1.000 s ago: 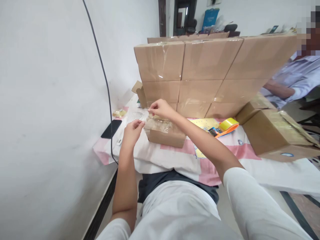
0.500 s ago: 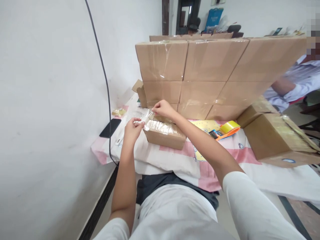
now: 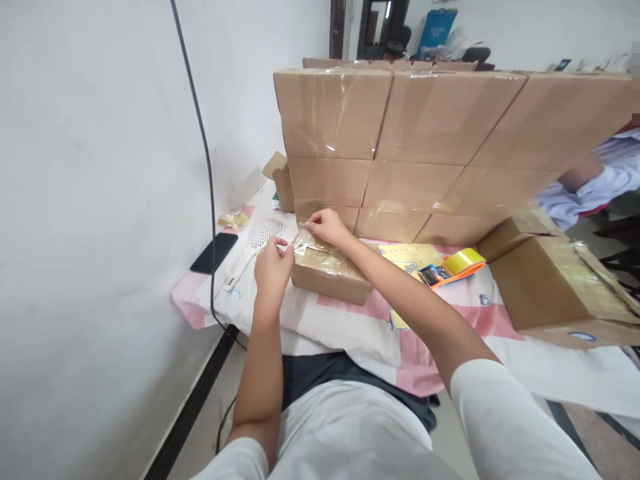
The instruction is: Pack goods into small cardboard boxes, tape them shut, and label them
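Basically both hands are at the near-left corner of a small cardboard box (image 3: 327,272) on the counter (image 3: 350,320). Left hand (image 3: 273,267) is pinched shut on a strip of clear tape (image 3: 299,241), thumb and fingers together just off the box's left end. Right hand (image 3: 327,227) is also closed on the tape, fingertips pressed at the box's far top edge. The strip runs taut between the two hands, probably so it lies flat over the seam; exact contact with the lid is hard to read through the glare.

Box is plain brown corrugated, low and rectangular, its top glossy and wrinkled with tape. It sits on a soft pink-and-white printed cloth (image 3: 440,313) covering the counter.

Behind it, touching the far side, a stacked wall of sealed boxes (image 3: 425,133), same brown card, shiny tape seams. To the right, a yellow tape roll in an orange dispenser (image 3: 457,265) lies on the cloth, close to hand. Further right, a bigger taped box (image 3: 555,287) tilted against the stack.

Left of the hands: a white perforated paddle-like thing (image 3: 263,233), a black phone (image 3: 214,252) at the counter's edge, a black cable (image 3: 203,133) down the wall. Another person's sleeve (image 3: 600,180) shows far right.
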Action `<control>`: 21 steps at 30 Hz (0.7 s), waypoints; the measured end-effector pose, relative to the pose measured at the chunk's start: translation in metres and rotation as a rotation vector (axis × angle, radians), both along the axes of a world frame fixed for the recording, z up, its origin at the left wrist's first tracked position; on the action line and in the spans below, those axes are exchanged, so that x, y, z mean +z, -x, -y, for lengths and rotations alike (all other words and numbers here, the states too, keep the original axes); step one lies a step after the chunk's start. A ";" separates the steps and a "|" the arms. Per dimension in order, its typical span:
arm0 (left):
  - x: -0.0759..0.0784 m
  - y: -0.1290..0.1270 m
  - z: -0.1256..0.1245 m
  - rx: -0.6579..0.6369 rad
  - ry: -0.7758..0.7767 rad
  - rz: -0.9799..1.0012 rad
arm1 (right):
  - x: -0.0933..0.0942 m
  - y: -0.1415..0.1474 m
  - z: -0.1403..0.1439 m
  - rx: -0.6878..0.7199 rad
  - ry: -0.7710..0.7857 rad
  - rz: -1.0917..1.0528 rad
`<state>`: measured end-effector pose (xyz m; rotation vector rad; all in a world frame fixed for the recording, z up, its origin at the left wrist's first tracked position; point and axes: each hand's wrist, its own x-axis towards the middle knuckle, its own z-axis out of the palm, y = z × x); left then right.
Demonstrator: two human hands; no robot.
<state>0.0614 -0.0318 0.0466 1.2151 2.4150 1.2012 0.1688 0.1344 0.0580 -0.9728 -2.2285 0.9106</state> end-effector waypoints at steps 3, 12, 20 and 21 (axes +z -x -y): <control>0.000 0.003 0.005 -0.035 -0.022 0.042 | 0.000 0.000 0.000 0.006 0.031 0.018; 0.000 0.005 0.008 -0.020 0.006 0.055 | 0.003 0.000 0.000 0.017 0.075 0.100; -0.016 0.007 0.012 0.034 0.018 0.086 | 0.002 0.000 0.002 -0.073 0.106 0.111; -0.021 0.008 0.012 0.037 -0.018 0.115 | 0.001 -0.001 0.003 -0.051 0.059 0.087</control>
